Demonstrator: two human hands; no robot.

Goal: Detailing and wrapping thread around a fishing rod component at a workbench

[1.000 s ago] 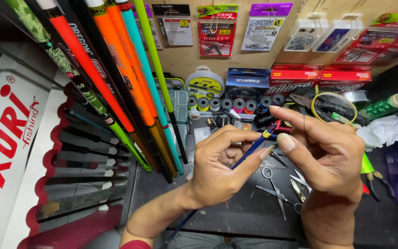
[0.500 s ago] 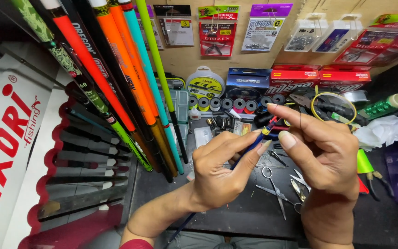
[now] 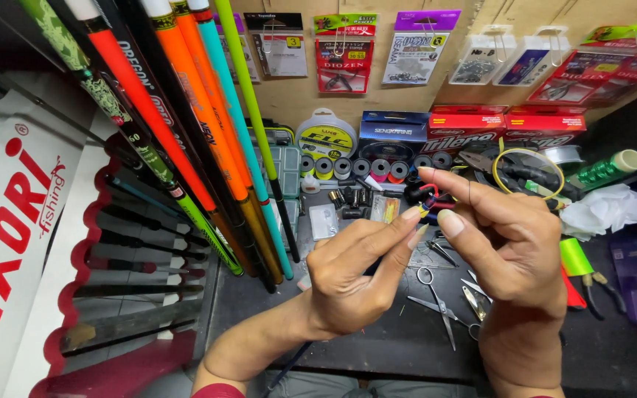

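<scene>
Pinching a thin dark rod (image 3: pixel 295 359) near its tip, the left hand (image 3: pixel 348 276) is holding the rod's small red and yellow end piece (image 3: pixel 427 199) up over the dark workbench (image 3: pixel 377 346), fingers closed narrowly on it. The right hand (image 3: pixel 506 247) is meeting it from the other side, thumb and forefinger closing on the same end piece, so both hands are touching there. Below the end piece, a pair of scissors (image 3: pixel 436 302) is lying flat on the workbench, and green-handled pliers (image 3: pixel 587 276) are resting to its right. Beyond the end piece, a row of small line spools (image 3: pixel 363 168) is standing against the wall, red boxes (image 3: pixel 506 127) beside them, with bright fishing rods (image 3: pixel 193 133) leaning to the left.
</scene>
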